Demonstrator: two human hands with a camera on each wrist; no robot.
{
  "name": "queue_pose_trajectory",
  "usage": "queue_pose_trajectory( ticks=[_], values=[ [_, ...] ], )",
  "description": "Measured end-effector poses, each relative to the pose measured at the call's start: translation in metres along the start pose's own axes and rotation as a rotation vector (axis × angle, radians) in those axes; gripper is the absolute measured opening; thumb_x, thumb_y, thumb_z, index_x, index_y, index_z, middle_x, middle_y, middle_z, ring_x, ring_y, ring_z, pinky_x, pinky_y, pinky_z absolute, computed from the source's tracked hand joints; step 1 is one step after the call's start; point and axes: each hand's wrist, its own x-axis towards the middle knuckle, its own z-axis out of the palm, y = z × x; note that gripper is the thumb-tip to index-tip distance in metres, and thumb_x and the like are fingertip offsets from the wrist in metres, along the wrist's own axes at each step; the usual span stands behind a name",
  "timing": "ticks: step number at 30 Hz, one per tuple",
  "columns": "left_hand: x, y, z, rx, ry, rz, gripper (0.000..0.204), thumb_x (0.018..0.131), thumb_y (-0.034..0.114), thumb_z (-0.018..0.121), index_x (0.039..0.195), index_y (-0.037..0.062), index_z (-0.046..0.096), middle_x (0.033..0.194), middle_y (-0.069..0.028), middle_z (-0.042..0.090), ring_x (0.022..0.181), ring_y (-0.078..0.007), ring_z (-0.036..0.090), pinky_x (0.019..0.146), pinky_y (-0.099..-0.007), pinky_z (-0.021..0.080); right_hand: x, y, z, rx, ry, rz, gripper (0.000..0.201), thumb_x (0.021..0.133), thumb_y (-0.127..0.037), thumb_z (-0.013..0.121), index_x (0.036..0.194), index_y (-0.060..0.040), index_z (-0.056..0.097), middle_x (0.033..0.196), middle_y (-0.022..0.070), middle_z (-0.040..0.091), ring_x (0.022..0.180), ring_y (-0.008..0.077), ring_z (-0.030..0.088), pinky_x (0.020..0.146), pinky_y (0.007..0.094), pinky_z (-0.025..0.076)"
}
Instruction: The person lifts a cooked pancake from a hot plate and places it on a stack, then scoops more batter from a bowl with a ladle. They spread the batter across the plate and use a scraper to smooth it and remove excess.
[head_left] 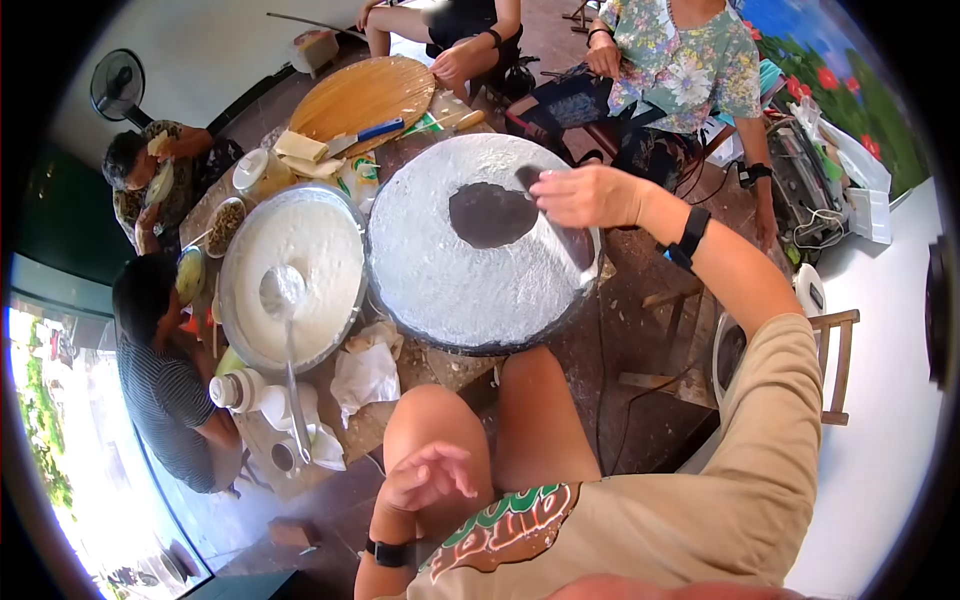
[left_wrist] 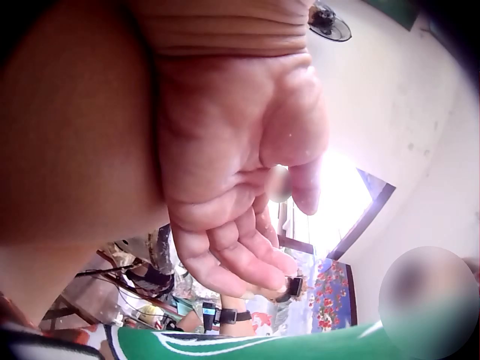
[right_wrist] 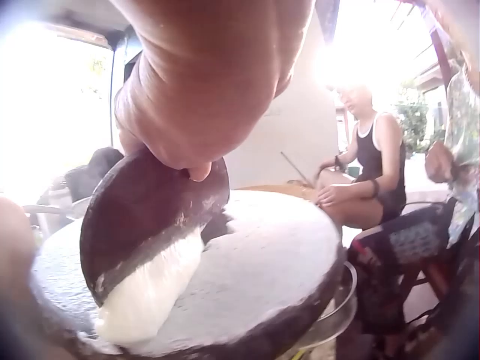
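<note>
My right hand (head_left: 590, 197) is over the right side of a large round griddle (head_left: 460, 318) and grips a dark, curved-edged scraper (right_wrist: 146, 214). In the right wrist view the scraper stands tilted, its lower edge in a thick ridge of white batter (right_wrist: 154, 289). A white layer of batter (head_left: 420, 215) coats most of the griddle; a dark oval of bare surface (head_left: 490, 215) shows around its middle. My left hand (head_left: 432, 476) hovers by my left knee, palm up with loosely bent fingers and nothing in it, as the left wrist view also shows.
Left of the griddle stands a metal basin (head_left: 240, 225) of white batter with a ladle (head_left: 296, 390) in it. Behind lie a round woven tray (head_left: 350, 95) and a blue-handled knife (head_left: 378, 129). A white cloth (head_left: 364, 380) lies at the table's near edge. Several people sit around.
</note>
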Motion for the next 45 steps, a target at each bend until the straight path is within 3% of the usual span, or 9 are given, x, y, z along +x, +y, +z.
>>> queue_pose_trajectory(
  ticks=[4, 9, 13, 17, 23, 31, 36, 42, 45],
  values=[
    [0.002, -0.001, -0.001, 0.007, -0.016, 0.003, 0.054, 0.087, 0.034, 0.056, 0.125, -0.0033, 0.045, 0.093, -0.0175, 0.061, 0.093, -0.0300, 0.060, 0.086, -0.0418, 0.044, 0.001, 0.012, -0.034, -0.083, 0.015, 0.207, 0.007, 0.071, -0.011, 0.056, 0.077, -0.0082, 0.059, 0.089, 0.0045, 0.061, 0.101, 0.0201, 0.058, 0.094, 0.0331, 0.047],
    [0.002, 0.001, -0.004, 0.065, -0.106, 0.015, 0.050, 0.091, 0.034, 0.050, 0.127, -0.0001, 0.044, 0.092, -0.0181, 0.060, 0.091, -0.0329, 0.059, 0.085, -0.0443, 0.043, -0.011, -0.039, -0.046, 0.001, -0.232, 1.032, 0.011, 0.074, -0.010, 0.055, 0.083, -0.0049, 0.057, 0.075, 0.0098, 0.062, 0.077, 0.0290, 0.062, 0.068, 0.0403, 0.051],
    [-0.003, 0.002, -0.003, 0.047, -0.124, -0.011, 0.052, 0.089, 0.034, 0.054, 0.127, -0.0013, 0.044, 0.095, -0.0160, 0.061, 0.093, -0.0296, 0.059, 0.086, -0.0400, 0.044, 0.002, -0.085, -0.037, 0.096, -0.391, 1.555, 0.020, 0.075, -0.013, 0.050, 0.090, -0.0012, 0.055, 0.081, 0.0225, 0.064, 0.077, 0.0415, 0.063, 0.069, 0.0500, 0.050],
    [-0.008, 0.004, -0.002, 0.023, -0.171, -0.044, 0.055, 0.088, 0.035, 0.055, 0.127, -0.0024, 0.044, 0.097, -0.0152, 0.061, 0.093, -0.0272, 0.059, 0.085, -0.0358, 0.044, 0.029, -0.125, -0.032, 0.117, -0.364, 1.792, 0.022, 0.076, -0.014, 0.048, 0.092, 0.0014, 0.051, 0.085, 0.0283, 0.063, 0.081, 0.0442, 0.062, 0.076, 0.0523, 0.048],
    [-0.014, 0.008, -0.016, 0.018, -0.260, -0.047, 0.052, 0.089, 0.034, 0.055, 0.126, -0.0024, 0.045, 0.095, -0.0158, 0.061, 0.092, -0.0290, 0.059, 0.086, -0.0419, 0.045, 0.073, -0.141, -0.020, 0.142, -0.347, 1.950, 0.028, 0.080, -0.017, 0.048, 0.096, 0.0056, 0.049, 0.089, 0.0302, 0.062, 0.087, 0.0455, 0.061, 0.079, 0.0504, 0.048],
    [-0.019, 0.015, -0.021, -0.078, -0.328, -0.074, 0.053, 0.089, 0.034, 0.055, 0.127, -0.0019, 0.044, 0.095, -0.0156, 0.061, 0.091, -0.0269, 0.059, 0.087, -0.0426, 0.044, 0.101, -0.054, 0.041, 0.106, -0.108, 1.932, 0.028, 0.079, -0.015, 0.052, 0.093, 0.0091, 0.055, 0.094, 0.0287, 0.063, 0.090, 0.0425, 0.062, 0.079, 0.0465, 0.050],
    [-0.023, 0.021, -0.023, -0.140, -0.341, -0.062, 0.052, 0.090, 0.032, 0.053, 0.128, -0.0019, 0.043, 0.098, -0.0159, 0.060, 0.093, -0.0272, 0.058, 0.088, -0.0439, 0.043, 0.096, 0.004, 0.071, 0.054, -0.237, 1.837, 0.031, 0.079, -0.016, 0.052, 0.095, 0.0102, 0.055, 0.094, 0.0303, 0.062, 0.091, 0.0415, 0.062, 0.081, 0.0453, 0.050],
    [-0.019, 0.021, -0.027, -0.185, -0.404, -0.065, 0.051, 0.091, 0.031, 0.052, 0.129, -0.0017, 0.042, 0.100, -0.0146, 0.061, 0.094, -0.0266, 0.058, 0.089, -0.0434, 0.042, 0.090, -0.023, 0.031, -0.011, -0.511, 1.729, 0.031, 0.078, -0.015, 0.057, 0.098, 0.0084, 0.055, 0.093, 0.0261, 0.064, 0.090, 0.0381, 0.064, 0.078, 0.0431, 0.052],
    [-0.022, 0.023, -0.019, -0.202, -0.376, -0.079, 0.054, 0.089, 0.034, 0.054, 0.128, -0.0020, 0.043, 0.096, -0.0137, 0.060, 0.093, -0.0241, 0.056, 0.087, -0.0371, 0.040, 0.093, -0.022, 0.049, 0.011, -0.424, 1.691, 0.033, 0.077, -0.016, 0.059, 0.098, 0.0091, 0.053, 0.092, 0.0286, 0.063, 0.088, 0.0420, 0.063, 0.078, 0.0456, 0.050]
  ],
)
